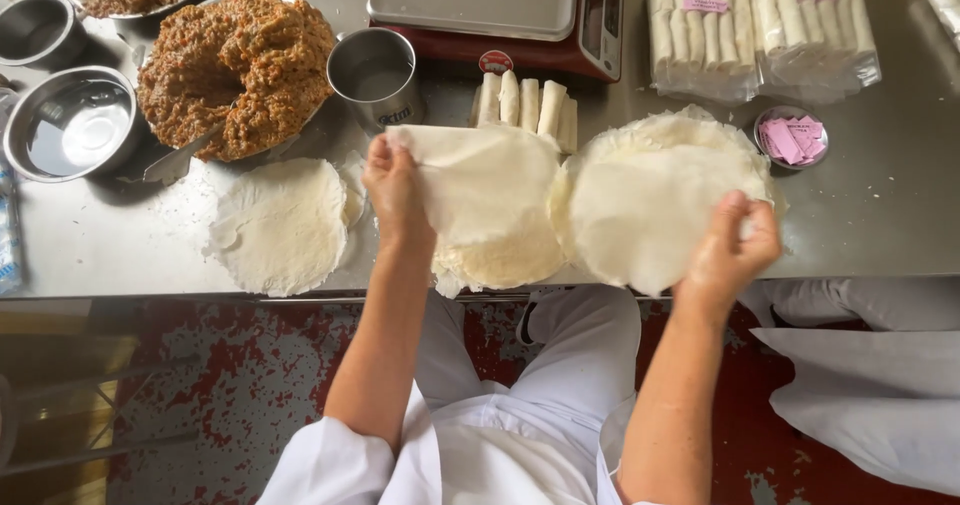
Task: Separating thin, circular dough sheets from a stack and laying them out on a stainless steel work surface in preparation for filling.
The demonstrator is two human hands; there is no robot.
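Two wrappers up: our left hand pinches one wrapper, right hand pinches another, w/ stack btwn them.

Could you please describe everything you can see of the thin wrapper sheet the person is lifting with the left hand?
The wrapper sheet is thin, pale cream and limp, like soft dough or rice paper. The left hand pinches its upper left edge, which folds over where it is gripped. It hangs over a stack of round wrappers near the front edge of the steel table. Its right side meets a second sheet held by the right hand.
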